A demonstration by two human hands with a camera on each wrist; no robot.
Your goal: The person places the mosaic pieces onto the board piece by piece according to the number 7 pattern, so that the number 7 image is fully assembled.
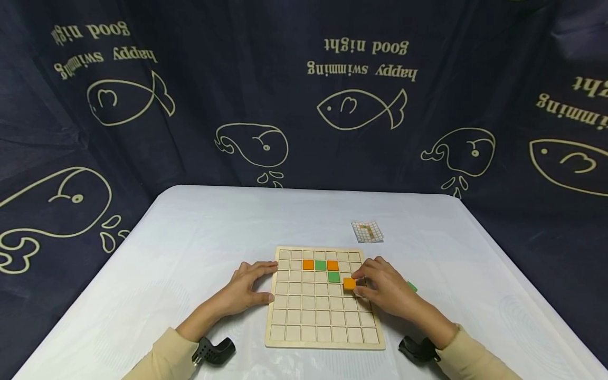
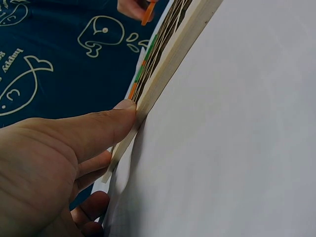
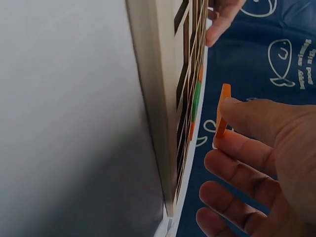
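My right hand (image 1: pixel 387 289) pinches an orange square tile (image 1: pixel 349 284) between thumb and index finger, over the right side of a wooden grid board (image 1: pixel 301 318). In the right wrist view that tile (image 3: pixel 223 111) stands on edge, raised off the grid, while the other fingers are loosely bent. At the board's left edge, my left hand (image 1: pixel 241 293) touches the wood with its thumb and extended fingertips spread apart. A row near the top holds an orange tile (image 1: pixel 308 265), a green tile (image 1: pixel 320 265) and another orange tile (image 1: pixel 332 265). Below the last sits a second green tile (image 1: pixel 333 277).
A small card (image 1: pixel 367 232) printed with a coloured grid pattern lies behind the board. Partly hidden by my right hand, a green piece (image 1: pixel 411 286) lies on the white-covered table (image 1: pixel 228 227). A dark printed curtain (image 1: pixel 294 95) hangs behind the table.
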